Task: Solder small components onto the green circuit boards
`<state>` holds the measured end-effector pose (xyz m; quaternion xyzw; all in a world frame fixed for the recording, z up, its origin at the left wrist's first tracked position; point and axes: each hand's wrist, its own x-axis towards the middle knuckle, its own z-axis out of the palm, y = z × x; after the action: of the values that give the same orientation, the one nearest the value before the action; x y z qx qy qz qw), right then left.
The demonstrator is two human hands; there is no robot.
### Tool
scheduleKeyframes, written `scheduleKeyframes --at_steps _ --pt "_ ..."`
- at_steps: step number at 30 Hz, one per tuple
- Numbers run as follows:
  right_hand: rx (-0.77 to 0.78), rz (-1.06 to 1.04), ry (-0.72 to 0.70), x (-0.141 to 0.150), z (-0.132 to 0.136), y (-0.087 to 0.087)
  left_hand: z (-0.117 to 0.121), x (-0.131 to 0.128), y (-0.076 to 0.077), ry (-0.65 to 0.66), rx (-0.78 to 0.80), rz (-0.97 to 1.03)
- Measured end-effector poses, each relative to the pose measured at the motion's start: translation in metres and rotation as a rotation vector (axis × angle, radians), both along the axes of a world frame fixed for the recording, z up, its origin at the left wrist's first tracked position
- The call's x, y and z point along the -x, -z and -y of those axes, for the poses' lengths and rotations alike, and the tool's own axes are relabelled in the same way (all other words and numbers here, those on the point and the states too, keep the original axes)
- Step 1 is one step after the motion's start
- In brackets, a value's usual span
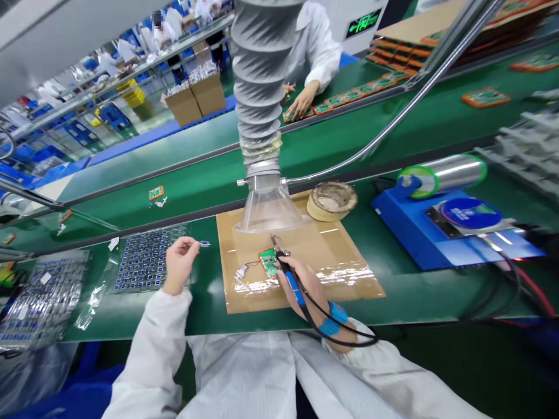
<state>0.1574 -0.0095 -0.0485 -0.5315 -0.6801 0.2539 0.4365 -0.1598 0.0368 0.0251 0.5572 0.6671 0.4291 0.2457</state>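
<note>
My left hand (178,265) pinches a small blue-faced electronic part (204,244) between thumb and fingertips. It is held beside a clear sheet of similar blue parts (142,262) in rows. My right hand (305,285) is closed around a soldering iron (292,282) with a blue and black handle and a black cable. The iron's metal tip end is over the upper right of a green circuit board (267,262) with an orange edge. A wire runs from the board to a small white connector piece (241,272). The board lies on a tan work mat (349,273).
A clear fume hood (271,206) on a grey hose hangs over the mat. A round tape-like ring (332,202) stands behind, and a blue machine with a roller (410,233) is at right. Beyond the conveyor (196,177), a co-worker's hand (303,102) touches boards.
</note>
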Motion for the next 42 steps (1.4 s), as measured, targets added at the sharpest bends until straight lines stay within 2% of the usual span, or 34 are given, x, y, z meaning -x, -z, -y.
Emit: scheduleKeyframes --at_steps 2,5,7,10,12,17,25,30,33,35,39,42 --pt "0.03 -0.05 0.016 -0.001 0.002 0.0 0.009 -0.043 0.008 0.073 -0.025 0.287" --pt "0.093 -0.214 0.031 0.001 0.005 0.0 0.017 -0.093 0.017 0.147 0.059 0.584" --pt "0.149 -0.354 0.042 0.003 0.006 -0.002 0.02 -0.113 0.022 0.201 0.198 0.649" --pt "0.221 -0.509 0.05 0.008 0.006 -0.011 0.025 -0.127 0.023 0.298 0.412 0.576" --pt "0.247 -0.577 0.025 0.01 0.004 -0.018 0.028 -0.131 0.021 0.343 0.467 0.491" --pt "0.272 -0.703 -0.042 0.014 0.0 -0.029 0.032 -0.135 0.013 0.412 0.444 0.347" --pt "0.298 -0.77 -0.044 0.015 -0.004 -0.031 0.035 -0.138 0.016 0.401 0.387 0.323" --pt "0.255 -0.688 -0.007 0.018 -0.002 -0.026 0.038 -0.138 0.013 0.428 0.318 0.219" --pt "0.19 -0.613 0.098 0.017 -0.004 -0.019 0.034 -0.134 0.012 0.424 0.302 0.123" --pt "0.157 -0.595 0.146 0.013 -0.006 -0.014 0.028 -0.128 0.013 0.434 0.284 0.02" --pt "0.103 -0.517 0.148 0.001 -0.007 -0.007 0.009 -0.119 0.02 0.495 0.224 -0.252" --pt "0.028 -0.409 0.19 -0.006 -0.003 -0.006 -0.004 -0.117 0.026 0.515 0.296 -0.323"
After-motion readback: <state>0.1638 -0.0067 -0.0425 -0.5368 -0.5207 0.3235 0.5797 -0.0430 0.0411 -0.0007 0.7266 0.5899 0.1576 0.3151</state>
